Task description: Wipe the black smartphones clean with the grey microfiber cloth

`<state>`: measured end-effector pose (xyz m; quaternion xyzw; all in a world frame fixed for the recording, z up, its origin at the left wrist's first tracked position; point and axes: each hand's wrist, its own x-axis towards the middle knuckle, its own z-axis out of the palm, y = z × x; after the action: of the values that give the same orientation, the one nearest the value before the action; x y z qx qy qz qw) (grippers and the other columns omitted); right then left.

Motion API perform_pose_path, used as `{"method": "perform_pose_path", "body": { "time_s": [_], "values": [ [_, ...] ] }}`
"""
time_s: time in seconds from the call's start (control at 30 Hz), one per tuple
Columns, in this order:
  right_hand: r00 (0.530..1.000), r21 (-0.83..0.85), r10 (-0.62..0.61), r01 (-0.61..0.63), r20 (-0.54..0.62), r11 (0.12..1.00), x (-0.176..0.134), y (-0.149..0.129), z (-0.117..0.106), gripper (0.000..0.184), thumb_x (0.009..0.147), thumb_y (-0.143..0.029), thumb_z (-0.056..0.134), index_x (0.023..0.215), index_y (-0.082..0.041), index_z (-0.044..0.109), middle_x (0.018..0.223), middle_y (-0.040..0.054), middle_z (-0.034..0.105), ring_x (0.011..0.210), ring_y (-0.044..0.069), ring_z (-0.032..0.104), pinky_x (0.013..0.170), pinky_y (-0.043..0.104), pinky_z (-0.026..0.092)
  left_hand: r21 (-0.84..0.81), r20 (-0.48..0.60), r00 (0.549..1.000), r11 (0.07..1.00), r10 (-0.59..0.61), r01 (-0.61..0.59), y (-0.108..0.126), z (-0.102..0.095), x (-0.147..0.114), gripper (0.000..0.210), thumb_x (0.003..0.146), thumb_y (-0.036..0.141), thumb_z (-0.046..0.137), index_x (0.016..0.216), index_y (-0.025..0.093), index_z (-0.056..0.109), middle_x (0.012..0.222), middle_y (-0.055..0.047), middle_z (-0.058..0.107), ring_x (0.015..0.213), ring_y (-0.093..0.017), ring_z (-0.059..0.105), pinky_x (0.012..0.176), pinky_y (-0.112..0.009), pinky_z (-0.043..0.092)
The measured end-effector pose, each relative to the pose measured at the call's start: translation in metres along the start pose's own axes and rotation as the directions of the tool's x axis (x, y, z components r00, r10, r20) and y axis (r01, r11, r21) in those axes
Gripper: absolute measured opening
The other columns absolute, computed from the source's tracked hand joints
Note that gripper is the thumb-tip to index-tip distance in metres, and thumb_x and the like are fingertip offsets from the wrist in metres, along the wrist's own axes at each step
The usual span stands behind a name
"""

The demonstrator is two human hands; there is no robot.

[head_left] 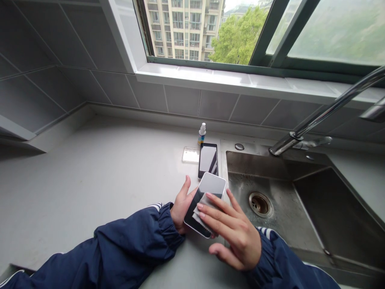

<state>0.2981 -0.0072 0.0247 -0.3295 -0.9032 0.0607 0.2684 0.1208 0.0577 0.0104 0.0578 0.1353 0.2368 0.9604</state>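
Note:
My left hand (182, 202) supports a smartphone (212, 182) with a pale frame from its left side and underneath, screen up and tilted. Its thumb sticks out, and the fingers behind the phone are mostly hidden. Across the lower half of the screen, my right hand (236, 230) presses a folded grey cloth (205, 200) with a zigzag edge flat against the glass. The fingers of that hand are stretched over the cloth, and its thumb stands apart. Just beyond the held phone, a second dark phone (208, 158) lies screen up on the counter.
A clear phone case (190, 155) and a small white-capped spray bottle (201, 134) are beside the second phone on the pale counter (120, 160). To the right is a steel sink (270, 192) with a chrome faucet (325, 108). A window sill (234, 80) runs behind.

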Motion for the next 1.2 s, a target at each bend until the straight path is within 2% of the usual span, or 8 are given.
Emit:
{"method": "perform_pose_path", "body": {
  "time_s": [0.2,0.4,0.63,0.73,0.83,0.9,1.03,1.2],
  "values": [
    [0.985,-0.097,0.156,-0.163,-0.07,0.982,-0.008,0.032,-0.012,0.048,0.098,-0.037,0.043,0.14,-0.015,0.049,0.143,0.0099,0.052,0.143,0.033,0.032,0.117,0.063,0.015,0.133,0.025,0.997,0.989,-0.074,0.07,0.001,-0.002,-0.005,0.086,0.08,0.082,0.023,0.144,0.026,0.037,0.101,-0.013,0.064,0.073,-0.032,0.068,0.06,-0.049,0.054],
    [0.973,-0.102,0.214,-0.222,-0.086,0.97,-0.006,0.03,-0.009,0.049,0.096,-0.033,0.048,0.14,-0.013,0.049,0.144,0.0117,0.05,0.144,0.033,0.031,0.117,0.06,0.022,0.138,0.022,0.998,0.989,-0.063,0.059,0.001,-0.005,-0.004,0.087,0.081,0.082,0.023,0.144,0.024,0.038,0.102,-0.014,0.064,0.072,-0.033,0.069,0.058,-0.05,0.054],
    [1.0,0.053,0.021,-0.021,-0.01,0.998,0.001,-0.008,0.001,0.058,0.095,-0.049,0.049,0.139,-0.011,0.049,0.14,0.0108,0.055,0.143,0.037,0.03,0.118,0.065,0.012,-0.046,-0.014,1.0,0.999,0.016,-0.017,-0.002,0.0,0.0,0.082,0.087,0.074,0.03,0.139,0.013,0.046,0.092,-0.013,0.068,0.064,-0.018,0.063,0.061,-0.03,0.05],
    [0.999,0.079,-0.033,0.032,0.003,0.996,0.002,-0.017,0.005,0.062,0.093,-0.053,0.049,0.138,-0.011,0.049,0.14,0.0091,0.056,0.143,0.037,0.03,0.118,0.065,0.01,-0.093,-0.005,1.0,0.996,0.001,-0.001,-0.002,0.001,-0.001,0.085,0.086,0.075,0.031,0.134,0.009,0.051,0.083,-0.012,0.068,0.053,-0.014,0.057,0.052,-0.025,0.045],
    [0.999,0.082,-0.031,0.032,-0.016,0.996,0.003,-0.022,0.009,0.063,0.093,-0.055,0.049,0.139,-0.012,0.049,0.141,0.0071,0.055,0.143,0.037,0.031,0.119,0.064,0.007,-0.126,0.031,0.998,0.99,-0.057,0.061,0.001,0.001,-0.001,0.088,0.084,0.078,0.03,0.132,0.009,0.054,0.071,-0.008,0.066,0.042,-0.011,0.049,0.041,-0.022,0.036],
    [1.0,0.055,-0.01,0.011,-0.01,0.998,0.004,-0.026,0.012,0.064,0.092,-0.055,0.052,0.139,-0.012,0.049,0.143,0.0059,0.053,0.143,0.037,0.03,0.119,0.063,0.003,-0.128,0.021,0.997,0.989,-0.074,0.076,0.002,0.001,-0.001,0.089,0.083,0.08,0.029,0.132,0.01,0.054,0.073,-0.008,0.067,0.042,-0.011,0.049,0.04,-0.021,0.034],
    [0.999,-0.024,0.028,-0.027,0.041,0.999,0.006,-0.032,0.016,0.063,0.091,-0.052,0.056,0.139,-0.013,0.049,0.148,0.0034,0.045,0.144,0.037,0.027,0.119,0.062,-0.003,-0.127,-0.029,0.998,0.991,-0.053,0.049,0.004,0.001,-0.002,0.085,0.085,0.078,0.027,0.133,0.013,0.055,0.08,-0.011,0.069,0.045,-0.01,0.053,0.04,-0.019,0.034],
    [0.995,-0.109,0.082,-0.075,0.062,0.991,0.01,-0.031,0.011,0.063,0.091,-0.053,0.055,0.14,-0.014,0.049,0.151,0.0028,0.042,0.146,0.039,0.021,0.119,0.061,-0.001,-0.09,-0.067,0.995,0.994,-0.067,0.061,0.0,-0.004,-0.001,0.084,0.085,0.077,0.031,0.132,0.011,0.055,0.062,-0.004,0.064,0.046,-0.01,0.055,0.048,-0.018,0.042]
  ]
}}
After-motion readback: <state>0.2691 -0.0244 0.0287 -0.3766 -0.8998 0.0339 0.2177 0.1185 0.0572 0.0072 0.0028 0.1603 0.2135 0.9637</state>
